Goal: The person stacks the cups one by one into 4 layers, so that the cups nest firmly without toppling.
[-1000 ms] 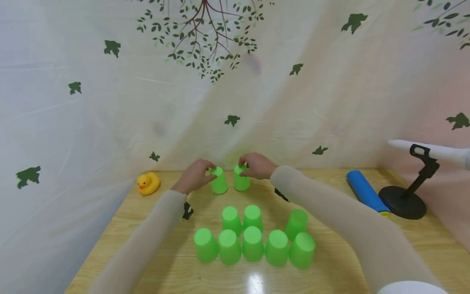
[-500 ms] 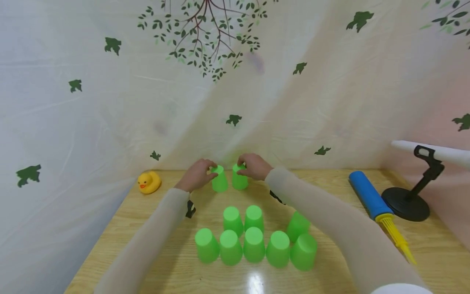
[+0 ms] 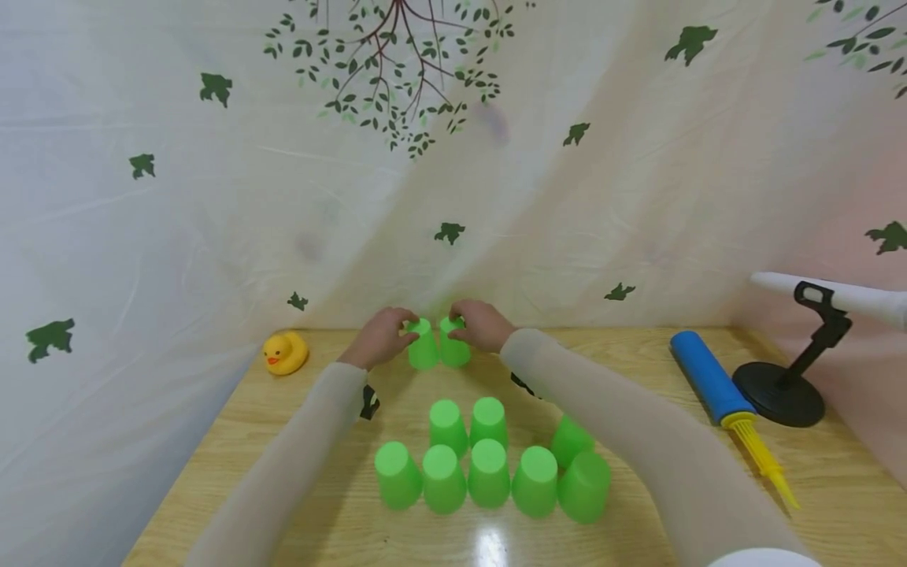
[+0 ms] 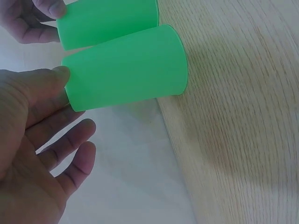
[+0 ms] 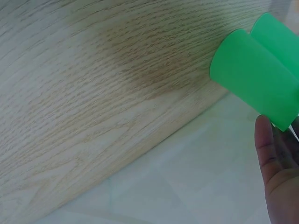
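Note:
Two upside-down green cups stand side by side at the table's back edge, nearly touching. My left hand [image 3: 383, 340] pinches the left cup [image 3: 423, 352] near its narrow top end; in the left wrist view its thumb lies on that cup [image 4: 126, 67] while the other fingers spread behind. The right cup [image 3: 454, 352] is held the same way by my right hand [image 3: 484, 327], whose fingertips reach its top. In the right wrist view the right cup [image 5: 254, 77] overlaps its neighbour, and part of the right hand [image 5: 280, 182] is cut off by the frame.
Nearer the front, several more inverted green cups [image 3: 489, 474] form a row, with a few behind it. A yellow rubber duck [image 3: 286, 353] sits back left. At right lie a blue-and-yellow hand pump [image 3: 712, 378] and a black round-based stand [image 3: 779, 394]. A white printed curtain [image 3: 340, 220] hangs behind.
My right hand has slid the right cup leftward, narrowing the gap to the left cup. The left hand and its cup have stayed nearly in place.

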Demonstrator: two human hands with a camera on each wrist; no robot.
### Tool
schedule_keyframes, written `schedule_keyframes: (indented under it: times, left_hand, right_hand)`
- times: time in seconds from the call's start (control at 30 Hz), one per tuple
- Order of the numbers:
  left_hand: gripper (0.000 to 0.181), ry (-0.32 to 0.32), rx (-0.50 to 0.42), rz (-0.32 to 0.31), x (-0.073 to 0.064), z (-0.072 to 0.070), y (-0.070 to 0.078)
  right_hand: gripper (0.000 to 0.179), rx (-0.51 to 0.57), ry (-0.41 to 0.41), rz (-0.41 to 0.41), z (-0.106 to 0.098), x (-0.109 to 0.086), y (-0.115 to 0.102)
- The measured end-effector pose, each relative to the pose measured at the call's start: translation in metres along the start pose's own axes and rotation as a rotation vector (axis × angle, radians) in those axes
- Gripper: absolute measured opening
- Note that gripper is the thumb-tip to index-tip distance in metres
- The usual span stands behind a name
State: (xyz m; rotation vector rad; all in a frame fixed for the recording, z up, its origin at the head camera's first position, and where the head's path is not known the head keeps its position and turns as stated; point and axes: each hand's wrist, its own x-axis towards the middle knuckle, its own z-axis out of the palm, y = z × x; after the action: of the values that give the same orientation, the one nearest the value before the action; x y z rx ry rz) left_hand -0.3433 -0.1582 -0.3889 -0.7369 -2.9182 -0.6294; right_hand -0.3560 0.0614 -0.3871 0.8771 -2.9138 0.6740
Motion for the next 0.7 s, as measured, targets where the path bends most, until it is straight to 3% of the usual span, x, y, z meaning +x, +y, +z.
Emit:
schedule_keyframes:
  times: [0.3,0.53,0.7]
  left_hand:
    - [0.036,0.018,-0.003,0.054,-0.005,-0.003,0.001]
    - [0.032,0.077,0.008,0.157,-0.028,-0.02,0.006]
    - [0.031,0.074,0.061,0.246,-0.046,-0.029,0.021]
  right_hand:
    - [0.046,0.067,-0.006,-0.004,-0.006,-0.008,0.007]
    - [0.052,0.122,-0.024,-0.038,-0.029,-0.025,0.007]
    - [0.047,0.139,0.029,-0.053,-0.053,-0.038,0.0]
